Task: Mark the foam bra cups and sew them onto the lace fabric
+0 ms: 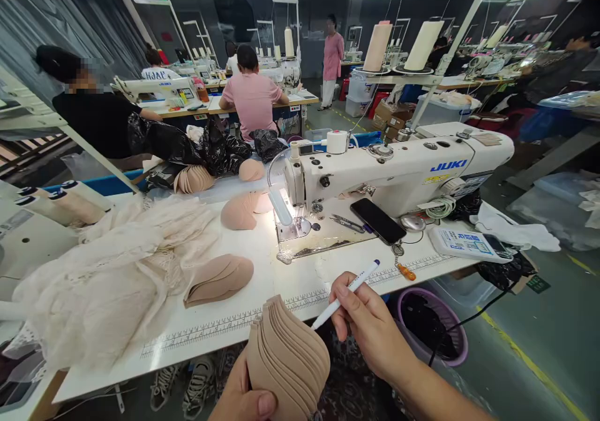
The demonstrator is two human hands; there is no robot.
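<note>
My left hand [250, 390] is closed round a fanned stack of beige bra cups [288, 358], held up in front of the table's front edge. In my right hand [359, 308] is a white marker pen [345, 295], gripped between thumb and fingers. The pen's lower end points down-left at the stack's right edge; whether it touches cannot be made out. Another stack of cups [219, 280] lies on the white table [262, 277], with more cups [241, 211] behind it, left of the sewing machine's needle area.
A JUKI sewing machine [398, 165] stands across the table. Beside it lie thread snips [347, 223], a phone [377, 220] and a white box [469, 245]. Cream fabric [103, 277] covers the left side. A purple basket [464, 346] stands below right. Several people sit or stand further back.
</note>
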